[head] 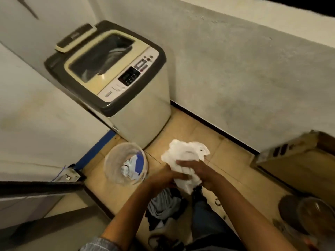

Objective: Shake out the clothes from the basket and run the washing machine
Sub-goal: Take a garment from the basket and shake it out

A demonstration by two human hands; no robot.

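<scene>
Both hands are bunched into a white cloth (pixel 183 156), soft and crumpled, held out over the tan floor tiles (pixel 181 127). The left hand (pixel 168 176) has its fingers curled round the lower fold, and the right hand (pixel 195 169) clamps over the top of the same bundle, so the two sit close together with the fabric squeezed between them. The upper part of the cloth puffs out loose and wrinkled above the knuckles.

Just left of the hands stands a round basket (pixel 112 160) of clear, thin plastic, upright on the tiles, with a pale blue and white garment (pixel 135 165) wadded at the bottom. Below the hands lies a heap of dark and grey-striped clothes (pixel 163 205), limp on the floor.

Beyond the basket, in the corner, is the washing machine (pixel 145 120), a boxy top-loader with a dark grey rim, a cream lid frame and a smoky window through which some fabric shows. Its control panel (pixel 130 75) runs along the front edge, with a dark display and small buttons. The wall (pixel 253 78) behind is rough, mottled plaster. A cardboard box (pixel 290 160) sits at the right
</scene>
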